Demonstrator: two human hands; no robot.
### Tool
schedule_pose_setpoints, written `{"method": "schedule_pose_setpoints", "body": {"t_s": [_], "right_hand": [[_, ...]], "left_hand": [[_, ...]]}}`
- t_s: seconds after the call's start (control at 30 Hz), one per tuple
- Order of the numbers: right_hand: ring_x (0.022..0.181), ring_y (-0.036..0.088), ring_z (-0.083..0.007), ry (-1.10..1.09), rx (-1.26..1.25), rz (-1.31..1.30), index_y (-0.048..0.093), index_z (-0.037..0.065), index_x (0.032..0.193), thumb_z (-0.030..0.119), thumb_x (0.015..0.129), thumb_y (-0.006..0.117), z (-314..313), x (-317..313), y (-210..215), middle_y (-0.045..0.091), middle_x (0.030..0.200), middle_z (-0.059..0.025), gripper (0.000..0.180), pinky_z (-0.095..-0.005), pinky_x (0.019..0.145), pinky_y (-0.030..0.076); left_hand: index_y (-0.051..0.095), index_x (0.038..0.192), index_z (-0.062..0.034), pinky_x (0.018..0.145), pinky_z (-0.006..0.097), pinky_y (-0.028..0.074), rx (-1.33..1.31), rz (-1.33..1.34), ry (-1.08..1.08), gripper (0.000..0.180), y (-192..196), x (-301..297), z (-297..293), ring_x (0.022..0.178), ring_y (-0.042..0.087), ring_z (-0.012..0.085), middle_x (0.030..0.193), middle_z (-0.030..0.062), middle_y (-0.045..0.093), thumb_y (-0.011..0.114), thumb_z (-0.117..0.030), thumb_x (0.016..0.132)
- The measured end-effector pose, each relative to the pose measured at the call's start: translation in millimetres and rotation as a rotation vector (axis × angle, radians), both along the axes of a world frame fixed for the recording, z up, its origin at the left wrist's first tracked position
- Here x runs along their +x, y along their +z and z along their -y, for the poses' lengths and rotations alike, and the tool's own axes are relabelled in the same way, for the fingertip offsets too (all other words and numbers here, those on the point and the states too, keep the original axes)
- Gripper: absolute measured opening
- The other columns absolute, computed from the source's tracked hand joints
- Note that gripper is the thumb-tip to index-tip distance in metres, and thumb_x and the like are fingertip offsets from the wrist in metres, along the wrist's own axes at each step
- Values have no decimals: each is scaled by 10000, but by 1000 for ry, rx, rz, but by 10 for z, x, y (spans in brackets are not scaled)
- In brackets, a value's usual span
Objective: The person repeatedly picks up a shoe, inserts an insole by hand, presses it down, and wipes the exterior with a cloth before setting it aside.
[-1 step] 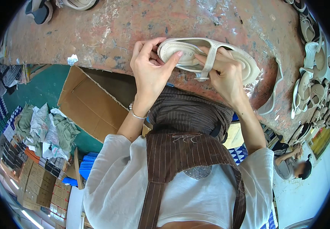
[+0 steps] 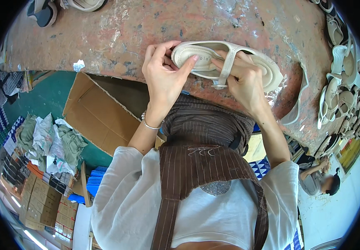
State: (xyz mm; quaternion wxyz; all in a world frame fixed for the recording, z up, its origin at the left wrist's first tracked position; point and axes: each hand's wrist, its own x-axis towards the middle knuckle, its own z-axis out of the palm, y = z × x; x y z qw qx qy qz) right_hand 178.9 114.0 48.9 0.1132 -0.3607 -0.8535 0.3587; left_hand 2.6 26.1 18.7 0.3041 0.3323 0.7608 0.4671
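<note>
Left hand (image 2: 163,75) pinches cream sandal (image 2: 225,64) heel; right hand (image 2: 242,79), at its 3 o'clock, grips strap (image 2: 229,62). Risk: hard tug could tear strap or smear glue w/ fingers.

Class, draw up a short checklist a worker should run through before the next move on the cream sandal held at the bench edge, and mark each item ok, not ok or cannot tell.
1. Left hand has a grip on the cream sandal at its heel end: ok.
2. Right hand pinches the strap across the footbed: ok.
3. Sandal rests over the worn red bench: ok.
4. Strap fastened at the buckle: cannot tell.
5. Pile of finished sandals lies apart, at the right: ok.
6. Open cardboard box below the bench edge: ok.
</note>
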Motion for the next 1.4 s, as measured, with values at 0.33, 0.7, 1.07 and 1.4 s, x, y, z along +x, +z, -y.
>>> {"method": "schedule_pose_setpoints", "body": {"t_s": [0.33,0.7,1.07,1.4], "right_hand": [[1293,517,-293,341,199,38,629,48,1283,-34,761,588,19,-3,-28,547,1405,-132,530,-411,1049,449],[1103,662,-219,242,428,161,731,29,1002,69,774,576,246,41,34,716,1061,-173,279,-358,1104,409],[922,673,-352,-584,948,172,734,75,936,18,775,628,-388,374,136,686,1036,-165,201,-422,923,515],[1228,558,-412,-176,344,5,569,-27,960,-40,691,621,442,417,332,618,1202,-223,274,-576,1113,339]], "left_hand": [[704,947,19,538,245,482,-51,160,29,221,-58,-73,-63,631,573,90,917,54,587,806,-23,756],[683,860,18,442,291,424,-21,-15,-53,27,-180,-198,-133,500,547,101,652,86,638,681,-4,845],[557,869,-49,562,474,494,-155,-274,-372,130,109,459,217,593,642,362,597,134,607,670,-108,842],[481,1394,-81,1139,604,199,79,-808,-780,576,-93,1163,159,1385,385,307,1441,124,477,585,-360,902]]}}
